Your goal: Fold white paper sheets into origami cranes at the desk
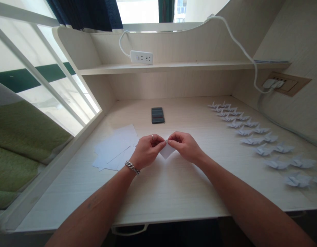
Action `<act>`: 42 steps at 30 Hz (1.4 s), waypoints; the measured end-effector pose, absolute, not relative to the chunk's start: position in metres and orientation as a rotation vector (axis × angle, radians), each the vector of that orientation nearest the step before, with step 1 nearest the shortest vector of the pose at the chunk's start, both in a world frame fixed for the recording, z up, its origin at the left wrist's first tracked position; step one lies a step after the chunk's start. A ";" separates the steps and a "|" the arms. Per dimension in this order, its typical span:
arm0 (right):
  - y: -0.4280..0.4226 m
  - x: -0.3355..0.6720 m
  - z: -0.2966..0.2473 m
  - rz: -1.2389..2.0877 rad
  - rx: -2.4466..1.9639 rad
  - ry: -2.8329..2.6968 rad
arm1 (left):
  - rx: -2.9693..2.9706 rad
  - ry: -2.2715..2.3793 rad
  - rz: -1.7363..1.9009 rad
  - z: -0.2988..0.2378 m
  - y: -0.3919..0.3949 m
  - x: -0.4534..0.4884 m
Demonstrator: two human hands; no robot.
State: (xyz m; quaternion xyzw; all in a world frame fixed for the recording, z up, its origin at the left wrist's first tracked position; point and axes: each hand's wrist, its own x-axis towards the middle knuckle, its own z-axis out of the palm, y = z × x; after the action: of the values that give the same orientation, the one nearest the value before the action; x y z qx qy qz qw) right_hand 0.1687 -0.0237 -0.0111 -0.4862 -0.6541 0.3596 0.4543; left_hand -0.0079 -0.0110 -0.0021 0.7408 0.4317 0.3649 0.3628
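Observation:
Over the middle of the pale wooden desk point(173, 192), both hands pinch one small folded piece of white paper point(167, 151). My left hand point(147, 150), with a ring and a metal bracelet, grips its left upper edge. Its right upper edge is gripped by my right hand point(185, 146). The paper's point hangs down between the hands, just above the desk. A loose pile of white paper sheets point(114, 147) lies directly left of my left hand.
Several folded paper cranes point(261, 139) lie in two rows along the right side. A dark phone point(157, 115) lies behind the hands. A white power strip point(141, 57) sits on the shelf, its cable running to a wall socket point(276, 83).

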 end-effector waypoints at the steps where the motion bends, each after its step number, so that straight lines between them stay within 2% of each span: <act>1: -0.023 0.169 -0.011 0.893 -1.200 -1.602 | 1.883 1.116 0.960 -0.002 -0.011 -0.007; 18: -0.021 0.175 -0.014 1.033 -1.157 -1.466 | 1.381 1.178 1.300 0.001 0.001 -0.015; 27: -0.017 0.172 -0.022 1.011 -1.119 -1.410 | 1.583 1.014 0.973 -0.003 -0.005 -0.006; 36: -0.017 0.177 -0.018 0.852 -1.279 -1.623 | 1.900 1.128 0.771 0.004 -0.008 -0.013; 42: -0.013 0.186 -0.018 0.907 -1.266 -1.478 | 1.874 1.146 0.808 0.005 -0.005 -0.016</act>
State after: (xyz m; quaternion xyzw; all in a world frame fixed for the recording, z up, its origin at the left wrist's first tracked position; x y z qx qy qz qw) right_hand 0.1857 -0.0125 -0.0179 -0.5181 -0.6050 0.3712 0.4772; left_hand -0.0161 -0.0049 0.0047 0.7374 0.4509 0.3179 0.3898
